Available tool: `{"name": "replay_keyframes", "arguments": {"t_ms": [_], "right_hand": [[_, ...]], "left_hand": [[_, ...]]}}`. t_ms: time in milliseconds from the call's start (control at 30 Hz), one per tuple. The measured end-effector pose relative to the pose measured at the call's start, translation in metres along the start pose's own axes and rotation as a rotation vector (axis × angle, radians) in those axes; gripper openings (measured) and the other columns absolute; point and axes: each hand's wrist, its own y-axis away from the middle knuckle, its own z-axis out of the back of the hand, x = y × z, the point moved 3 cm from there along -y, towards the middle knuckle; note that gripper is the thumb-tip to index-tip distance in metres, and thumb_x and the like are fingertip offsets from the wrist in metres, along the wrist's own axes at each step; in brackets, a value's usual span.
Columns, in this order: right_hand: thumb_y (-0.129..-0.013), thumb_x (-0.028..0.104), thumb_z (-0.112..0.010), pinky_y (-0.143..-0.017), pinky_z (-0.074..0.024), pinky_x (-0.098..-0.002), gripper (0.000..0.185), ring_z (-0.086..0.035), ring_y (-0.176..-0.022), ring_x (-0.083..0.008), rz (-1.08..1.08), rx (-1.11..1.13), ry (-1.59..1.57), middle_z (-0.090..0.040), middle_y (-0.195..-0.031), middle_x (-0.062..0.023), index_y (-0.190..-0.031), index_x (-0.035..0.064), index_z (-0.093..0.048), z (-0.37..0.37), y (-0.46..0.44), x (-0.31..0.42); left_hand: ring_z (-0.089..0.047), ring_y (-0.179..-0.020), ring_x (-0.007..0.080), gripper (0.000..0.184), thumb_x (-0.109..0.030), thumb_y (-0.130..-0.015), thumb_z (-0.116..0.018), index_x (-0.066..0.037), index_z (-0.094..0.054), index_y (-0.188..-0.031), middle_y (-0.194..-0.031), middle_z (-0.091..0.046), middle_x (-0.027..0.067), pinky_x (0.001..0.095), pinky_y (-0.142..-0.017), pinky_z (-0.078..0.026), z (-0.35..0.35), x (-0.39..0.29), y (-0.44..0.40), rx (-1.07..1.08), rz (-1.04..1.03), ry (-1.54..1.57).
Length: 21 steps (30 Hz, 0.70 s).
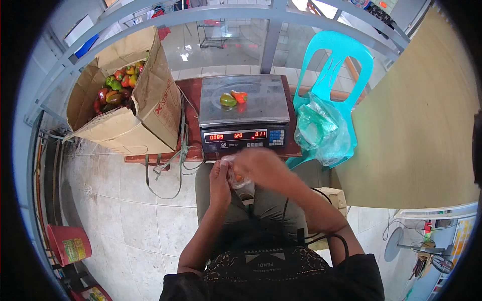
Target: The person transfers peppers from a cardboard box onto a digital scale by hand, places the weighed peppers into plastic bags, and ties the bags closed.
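Note:
In front of my lap, my left hand (pixel 219 175) pinches the edge of a small clear plastic bag (pixel 233 170). Something orange-red shows through the plastic low in the bag. My right hand (pixel 262 164) is just to the right, by the bag's mouth, smeared by motion, so its fingers cannot be made out. Beyond both hands, a digital scale (pixel 244 120) reads 0.089, 1.20 and 0.11 in red digits. On its metal plate lie a green pepper (pixel 228 100) and an orange-red pepper (pixel 240 96), touching each other.
A cardboard box (pixel 160 108) of mixed peppers (pixel 118 83) stands left of the scale on a reddish-brown table (pixel 191 93). To the right, a turquoise chair (pixel 351 103) bears plastic bags (pixel 321 130). A wooden panel (pixel 411 125) fills the far right. A red bucket (pixel 75 246) is at lower left.

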Motion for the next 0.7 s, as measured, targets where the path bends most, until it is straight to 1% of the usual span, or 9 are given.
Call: {"name": "replay_keyframes", "arguments": {"t_ms": [33, 100, 167, 267, 367, 467, 567, 667, 700], "right_hand": [[-0.085, 0.014, -0.061, -0.083, -0.0489, -0.0461, 0.022, -0.060, -0.093, -0.0364, -0.099, -0.021, 0.001, -0.061, -0.094, -0.0187, -0.105, 0.0054, -0.062, 0.020, -0.017, -0.007], [-0.083, 0.013, -0.063, -0.087, -0.0481, -0.0438, 0.029, -0.057, -0.103, -0.0373, -0.024, -0.451, 0.186, -0.059, -0.105, -0.0210, -0.111, 0.0067, -0.062, 0.032, -0.056, -0.047], [-0.081, 0.013, -0.066, -0.093, -0.0466, -0.0435, 0.039, -0.054, -0.110, -0.0390, -0.051, -0.617, 0.342, -0.056, -0.113, -0.0220, -0.120, 0.0095, -0.061, 0.036, -0.091, -0.075], [-0.080, 0.014, -0.068, -0.094, -0.0465, -0.0431, 0.049, -0.055, -0.109, -0.0398, -0.115, -0.583, 0.366, -0.056, -0.116, -0.0214, -0.128, 0.0113, -0.058, 0.013, -0.135, -0.127], [-0.078, 0.015, -0.071, -0.095, -0.0465, -0.0425, 0.049, -0.053, -0.113, -0.0394, -0.205, -0.386, 0.230, -0.055, -0.120, -0.0225, -0.125, 0.0089, -0.059, -0.012, -0.157, -0.166], [-0.078, 0.014, -0.070, -0.091, -0.0480, -0.0427, 0.045, -0.057, -0.109, -0.0390, -0.230, -0.399, 0.125, -0.058, -0.116, -0.0219, -0.122, 0.0051, -0.060, -0.012, -0.152, -0.169], [-0.082, 0.016, -0.066, -0.085, -0.0497, -0.0401, 0.033, -0.061, -0.098, -0.0328, -0.242, -0.591, 0.033, -0.063, -0.103, -0.0186, -0.113, 0.0070, -0.064, -0.009, -0.134, -0.175], [-0.083, 0.018, -0.066, -0.078, -0.0507, -0.0365, 0.031, -0.064, -0.084, -0.0267, -0.204, -0.613, -0.473, -0.066, -0.094, -0.0147, -0.110, 0.0036, -0.064, 0.010, -0.089, -0.155], [-0.083, 0.020, -0.067, -0.077, -0.0507, -0.0348, 0.032, -0.064, -0.082, -0.0246, -0.186, -0.507, -0.467, -0.066, -0.094, -0.0134, -0.110, 0.0029, -0.064, 0.021, -0.068, -0.135]], "left_hand": [[-0.038, -0.055, 0.0023, 0.019, -0.023, -0.102, -0.049, -0.012, -0.051, -0.087, -0.070, -0.043, -0.0060, 0.0198, -0.046, -0.029, -0.003, -0.007, 0.003, 0.011, 0.021, 0.025], [-0.039, -0.056, 0.0023, 0.018, -0.023, -0.102, -0.049, -0.012, -0.051, -0.088, -0.071, -0.044, -0.0061, 0.0195, -0.046, -0.030, -0.004, -0.009, 0.004, 0.025, 0.050, 0.058], [-0.040, -0.056, 0.0023, 0.018, -0.024, -0.102, -0.050, -0.012, -0.051, -0.088, -0.071, -0.044, -0.0062, 0.0193, -0.047, -0.031, -0.001, -0.009, 0.004, 0.028, 0.059, 0.069], [-0.041, -0.056, 0.0027, 0.016, -0.023, -0.101, -0.051, -0.012, -0.052, -0.090, -0.071, -0.045, -0.0059, 0.0195, -0.047, -0.032, -0.009, -0.022, 0.011, 0.043, 0.104, 0.147], [-0.042, -0.056, 0.0034, 0.015, -0.023, -0.101, -0.052, -0.012, -0.051, -0.091, -0.071, -0.046, -0.0054, 0.0203, -0.046, -0.033, -0.007, -0.026, 0.010, -0.011, 0.146, 0.109], [-0.042, -0.055, 0.0034, 0.016, -0.024, -0.101, -0.052, -0.012, -0.051, -0.091, -0.071, -0.046, -0.0052, 0.0203, -0.046, -0.032, -0.008, -0.024, 0.007, -0.029, 0.162, 0.126], [-0.041, -0.055, 0.0029, 0.016, -0.024, -0.101, -0.051, -0.012, -0.051, -0.091, -0.071, -0.046, -0.0054, 0.0203, -0.045, -0.032, -0.009, -0.022, 0.004, 0.012, 0.145, 0.146], [-0.040, -0.053, 0.0027, 0.017, -0.025, -0.101, -0.051, -0.011, -0.051, -0.090, -0.069, -0.045, -0.0051, 0.0206, -0.045, -0.032, -0.004, -0.011, -0.002, 0.012, 0.120, 0.139], [-0.040, -0.053, 0.0028, 0.017, -0.025, -0.101, -0.051, -0.011, -0.051, -0.090, -0.069, -0.045, -0.0049, 0.0204, -0.045, -0.033, -0.003, -0.008, -0.004, 0.013, 0.113, 0.123]]}}
